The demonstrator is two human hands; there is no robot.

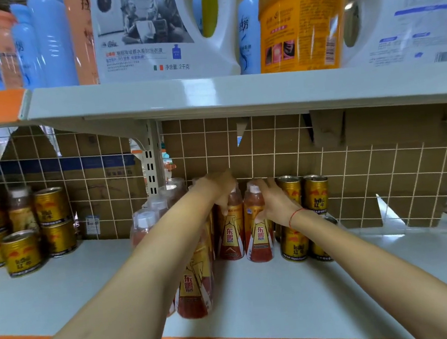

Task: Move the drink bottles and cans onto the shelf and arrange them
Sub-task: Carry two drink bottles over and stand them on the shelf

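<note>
Two shelves filled the view. The upper shelf (pixel 209 94) carried large detergent jugs (pixel 160 30) and an orange tub (pixel 301 25), all standing close over the working space. Below it, the lower shelf (pixel 282 286) was backed by a wire grid (pixel 352 157) with cardboard behind it.

On the lower shelf, a stack of gold cans (pixel 23 229) stood at the far left, two layers high. A second stack of gold cans (pixel 306 216) stood right of centre, against the grid. Between them, a row of drink bottles ran front to back, the nearest bottle (pixel 194 287) standing close to the shelf's front edge.

Both arms reached deep to the back. The left hand (pixel 223 190) was curled over the top of one red-and-gold bottle (pixel 231 234), grasping it near the cap. The right hand (pixel 270 200) gripped the neck of the neighbouring bottle (pixel 259 237). Both bottles stood upright on the shelf, touching each other, just beside the right-hand can stack.

The risks looked close-packed. The left forearm crossed directly over the row of bottles, so a lowered elbow could likely topple them forward off the shelf. The right wrist lay against the stacked cans, and a sideways nudge might shift the top layer. Tall, narrow bottles held only by their tops could tip if released unevenly.
</note>
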